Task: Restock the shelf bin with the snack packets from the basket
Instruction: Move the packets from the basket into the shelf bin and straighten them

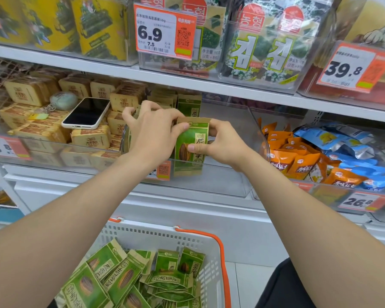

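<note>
**Restock under way, basket still well stocked**

Nearest, below both hands, the white basket holds a deep heap of green sunflower-seed packets, so most of the job seems left. Above it, the right hand pinches one upright packet between thumb and fingers. The left hand grips its top-left corner, fingers curled. This packet stands just inside the front wall of the clear shelf bin. Behind the left hand, only a few shelved packets show.

White shop shelving, pale tiled floor
</note>
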{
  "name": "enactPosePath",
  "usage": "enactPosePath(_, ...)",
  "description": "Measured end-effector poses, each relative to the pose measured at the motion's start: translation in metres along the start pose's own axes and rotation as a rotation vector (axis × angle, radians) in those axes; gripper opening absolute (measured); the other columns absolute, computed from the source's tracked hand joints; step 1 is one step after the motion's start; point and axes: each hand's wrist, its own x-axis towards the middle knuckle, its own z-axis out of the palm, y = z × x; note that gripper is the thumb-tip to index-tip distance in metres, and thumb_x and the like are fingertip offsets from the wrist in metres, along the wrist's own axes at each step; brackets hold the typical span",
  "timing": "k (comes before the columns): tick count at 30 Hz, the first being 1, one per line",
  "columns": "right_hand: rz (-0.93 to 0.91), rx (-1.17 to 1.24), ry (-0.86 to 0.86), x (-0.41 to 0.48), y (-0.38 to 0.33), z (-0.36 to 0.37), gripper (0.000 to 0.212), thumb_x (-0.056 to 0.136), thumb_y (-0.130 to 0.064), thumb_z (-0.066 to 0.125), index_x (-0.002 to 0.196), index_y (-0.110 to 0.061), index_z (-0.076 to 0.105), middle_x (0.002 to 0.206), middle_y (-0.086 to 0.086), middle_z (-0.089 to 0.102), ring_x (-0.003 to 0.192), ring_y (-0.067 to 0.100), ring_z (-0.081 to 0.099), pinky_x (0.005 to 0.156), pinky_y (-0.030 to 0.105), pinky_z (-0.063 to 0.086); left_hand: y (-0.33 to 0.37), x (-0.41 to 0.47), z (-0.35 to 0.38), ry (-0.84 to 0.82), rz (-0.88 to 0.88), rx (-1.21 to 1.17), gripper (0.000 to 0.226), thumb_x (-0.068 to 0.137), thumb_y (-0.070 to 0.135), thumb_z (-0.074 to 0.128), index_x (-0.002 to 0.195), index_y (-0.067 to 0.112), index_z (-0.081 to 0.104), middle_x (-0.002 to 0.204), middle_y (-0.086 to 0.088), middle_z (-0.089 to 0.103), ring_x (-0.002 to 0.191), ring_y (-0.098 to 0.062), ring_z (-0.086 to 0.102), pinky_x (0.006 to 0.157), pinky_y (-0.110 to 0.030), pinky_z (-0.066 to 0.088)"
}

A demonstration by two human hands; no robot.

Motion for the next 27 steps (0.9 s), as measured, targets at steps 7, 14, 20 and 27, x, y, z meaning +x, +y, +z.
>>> enactPosePath(7, 0.22, -0.073, 0.301, 0.051, 0.015, 0.011, 0.042, 0.081, -0.025, 0.09, 0.111, -0.029, 0.06, 0.11, -0.006, 0.072, 0.106, 0.017, 0.07, 0.092, 0.033, 0.056, -0.03, -0.005, 0.002, 0.109, 0.043, 0.141, 0.052, 0.088, 0.055, 0.067, 0.13, 0.025, 0.062, 0.146, -0.002, 0.056, 0.137, -0.033, 0.042, 0.111, -0.054, 0.027)
enactPosePath(14, 0.218, -0.261, 0.288, 0.09, 0.014, 0.028, 0.059, 0.086, -0.026, 0.085, 0.135, -0.015, 0.053, 0.126, 0.002, 0.067, 0.113, 0.022, 0.064, 0.087, 0.027, 0.049, -0.04, -0.008, 0.009, 0.042, 0.076, 0.247, 0.054, 0.083, 0.065, 0.062, 0.115, 0.022, 0.065, 0.128, -0.005, 0.055, 0.121, -0.036, 0.046, 0.1, -0.052, 0.038)
enactPosePath(20, 0.392, -0.548, 0.264, 0.108, 0.021, 0.039, 0.056, 0.095, -0.047, 0.072, 0.131, -0.008, 0.055, 0.126, 0.013, 0.066, 0.116, 0.034, 0.064, 0.085, 0.038, 0.053, -0.04, -0.008, 0.01, 0.042, 0.085, 0.263, 0.051, 0.084, 0.066, 0.06, 0.11, 0.023, 0.064, 0.126, -0.005, 0.052, 0.119, -0.034, 0.045, 0.097, -0.051, 0.038)
enactPosePath(27, 0.437, -0.448, 0.309, 0.107, 0.013, 0.047, 0.068, 0.086, -0.055, 0.078, 0.128, -0.006, 0.058, 0.125, 0.013, 0.068, 0.116, 0.033, 0.065, 0.086, 0.037, 0.058, -0.041, -0.007, 0.009, 0.046, 0.092, 0.278, 0.051, 0.085, 0.067, 0.058, 0.11, 0.022, 0.064, 0.127, -0.006, 0.052, 0.118, -0.034, 0.045, 0.095, -0.051, 0.039)
